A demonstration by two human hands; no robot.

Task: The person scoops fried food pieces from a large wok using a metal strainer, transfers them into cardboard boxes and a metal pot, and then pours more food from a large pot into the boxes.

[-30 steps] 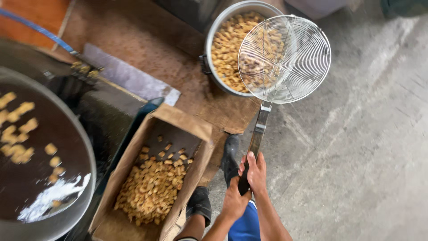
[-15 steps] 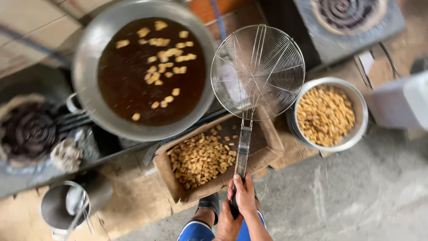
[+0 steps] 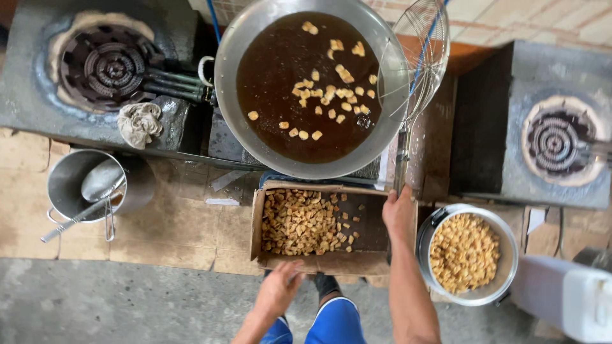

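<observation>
View from above, looking down at a frying station on the floor. The right hand [image 3: 399, 213] grips the handle of a wire skimmer [image 3: 417, 60], whose round mesh basket is tilted on edge at the far right rim of a wide metal wok [image 3: 226, 76]. The mesh looks empty. The left hand [image 3: 280, 290] hovers loosely curled at the near edge of a cardboard box [image 3: 256, 223], touching or almost touching it — I cannot tell which — and holds nothing visible.

As for progress, a scatter of golden fried pieces [image 3: 331, 95] floats in the dark oil, not yet lifted out. The box holds many similar pieces, and a metal bowl [image 3: 507, 280] just right of it is nearly full.

Room is tight: the wok overhangs the box's far edge, and stone burners [image 3: 108, 67] flank it left and right. A steel pot with a ladle [image 3: 83, 191] stands well apart to the left — bare concrete lies near.
</observation>
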